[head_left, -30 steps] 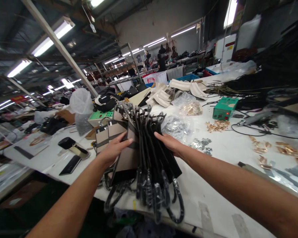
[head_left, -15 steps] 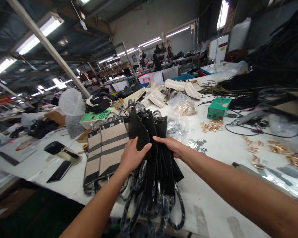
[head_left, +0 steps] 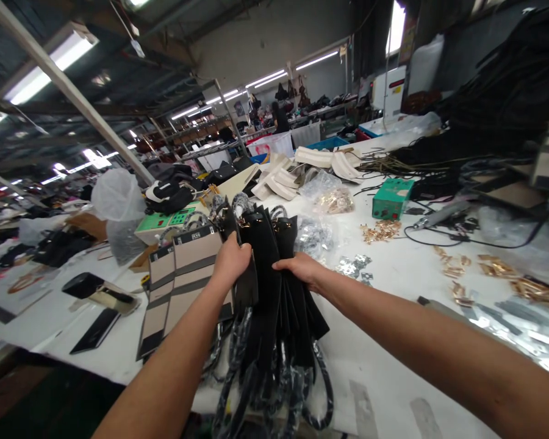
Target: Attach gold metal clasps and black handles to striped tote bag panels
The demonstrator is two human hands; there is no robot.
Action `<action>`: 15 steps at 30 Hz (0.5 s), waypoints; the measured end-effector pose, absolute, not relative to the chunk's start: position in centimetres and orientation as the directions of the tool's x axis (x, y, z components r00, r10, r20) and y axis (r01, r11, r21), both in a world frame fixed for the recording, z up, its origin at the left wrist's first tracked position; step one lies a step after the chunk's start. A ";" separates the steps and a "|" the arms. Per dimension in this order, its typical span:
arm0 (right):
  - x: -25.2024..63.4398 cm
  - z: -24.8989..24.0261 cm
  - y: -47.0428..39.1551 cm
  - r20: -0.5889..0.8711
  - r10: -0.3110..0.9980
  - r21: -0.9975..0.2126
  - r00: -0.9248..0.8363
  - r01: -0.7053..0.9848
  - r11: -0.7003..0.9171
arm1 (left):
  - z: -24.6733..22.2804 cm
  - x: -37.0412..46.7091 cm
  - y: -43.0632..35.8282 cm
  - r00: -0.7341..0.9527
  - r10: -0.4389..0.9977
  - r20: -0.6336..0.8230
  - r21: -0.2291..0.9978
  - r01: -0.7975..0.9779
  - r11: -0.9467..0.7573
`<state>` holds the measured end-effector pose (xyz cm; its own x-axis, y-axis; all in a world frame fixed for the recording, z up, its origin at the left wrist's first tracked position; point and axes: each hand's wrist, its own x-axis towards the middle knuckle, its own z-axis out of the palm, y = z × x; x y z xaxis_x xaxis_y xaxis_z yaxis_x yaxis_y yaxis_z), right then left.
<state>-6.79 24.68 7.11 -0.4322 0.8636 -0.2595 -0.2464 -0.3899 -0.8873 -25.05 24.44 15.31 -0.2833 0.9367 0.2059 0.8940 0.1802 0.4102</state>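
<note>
Black strap pieces (head_left: 260, 274) with gold metal fittings and plastic-wrapped handles (head_left: 320, 390) stand bunched at the table's front edge. My left hand (head_left: 232, 259) is closed on one black piece at the left of the bunch, its thumb on the near face. On the bunch's right side, my right hand (head_left: 299, 268) grips the black pieces, thumb pointing left; its other fingers are mostly hidden behind them. Beige and black panels (head_left: 192, 262) lie just left of the bunch, partly covered by my left forearm.
A green box (head_left: 392, 199), gold fittings (head_left: 380, 231) and metal plates (head_left: 354, 266) lie to the right. At left are a bottle (head_left: 101, 291), a phone (head_left: 95, 330) and a green-topped machine (head_left: 165, 219). A person (head_left: 280, 117) is in the background.
My left hand has moved left with a black piece, exposing more of the black piece between my hands. My right hand stays at the bunch. The whole view has shifted slightly.
</note>
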 end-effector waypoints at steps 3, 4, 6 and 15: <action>-6.7 7.9 24.3 -0.254 0.821 -0.843 -0.511 -0.299 -0.447 | 15.5 -23.3 22.0 -0.218 0.949 0.226 0.312 0.940 0.141; -6.6 8.1 24.2 -0.251 0.804 -0.826 -0.539 -0.314 -0.469 | 15.1 -22.4 20.9 -0.179 0.959 0.220 0.280 0.953 0.114; -6.5 8.4 24.1 -0.262 0.788 -0.815 -0.557 -0.309 -0.490 | 14.0 -20.8 18.7 -0.098 0.977 0.190 0.268 0.962 0.044; -7.3 7.7 25.0 -0.306 0.865 -0.892 -0.397 -0.197 -0.406 | 8.4 -27.2 19.6 -0.435 0.889 0.141 0.836 0.533 0.128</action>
<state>-7.31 24.97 7.73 -0.3975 0.8652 -0.3058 -0.1971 -0.4060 -0.8924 -27.18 19.57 8.45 -0.4350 0.8893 0.1410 0.5331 0.1282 0.8363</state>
